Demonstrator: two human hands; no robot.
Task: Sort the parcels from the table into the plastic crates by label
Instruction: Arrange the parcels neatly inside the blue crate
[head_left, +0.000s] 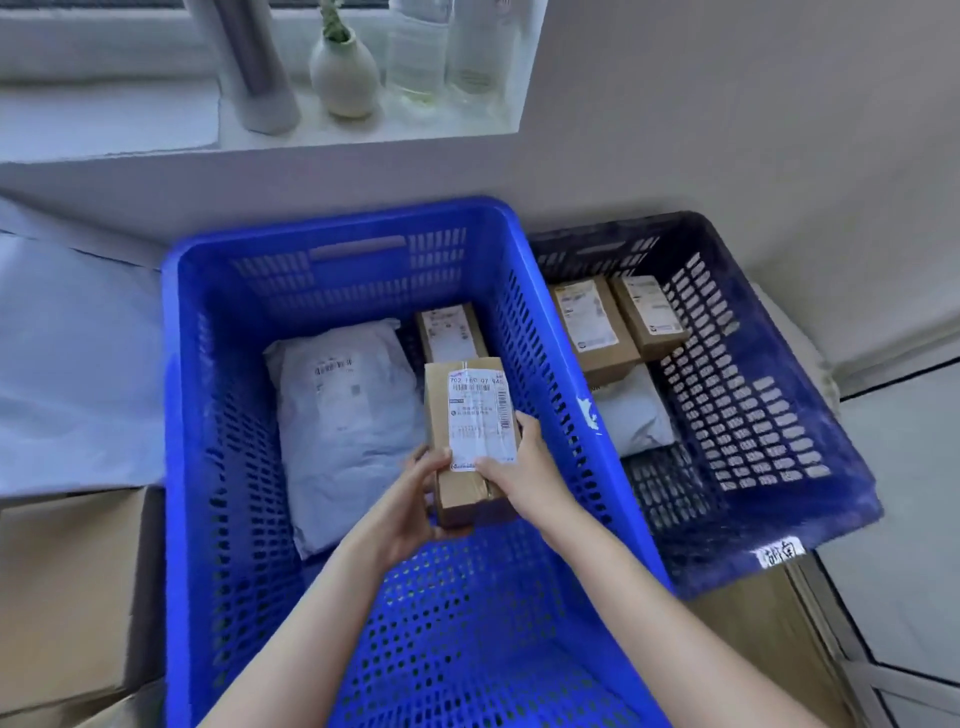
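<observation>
I hold a small cardboard parcel (470, 415) with a white shipping label over the inside of the bright blue crate (197, 415). My left hand (415, 509) grips its near lower end from the left. My right hand (524, 467) pinches its right edge, thumb on the label. Inside the blue crate lie a white poly mailer (343, 415) and another labelled cardboard box (448, 332) at the back. The dark navy crate (753, 415) to the right holds two cardboard boxes (592, 327) (649, 317) and a grey mailer (636, 415).
A pale sheet or bag (67, 364) lies left of the blue crate, with cardboard boxes (67, 587) below it. A windowsill (363, 130) behind holds a vase and bottles. A wall rises behind both crates; floor shows at the right.
</observation>
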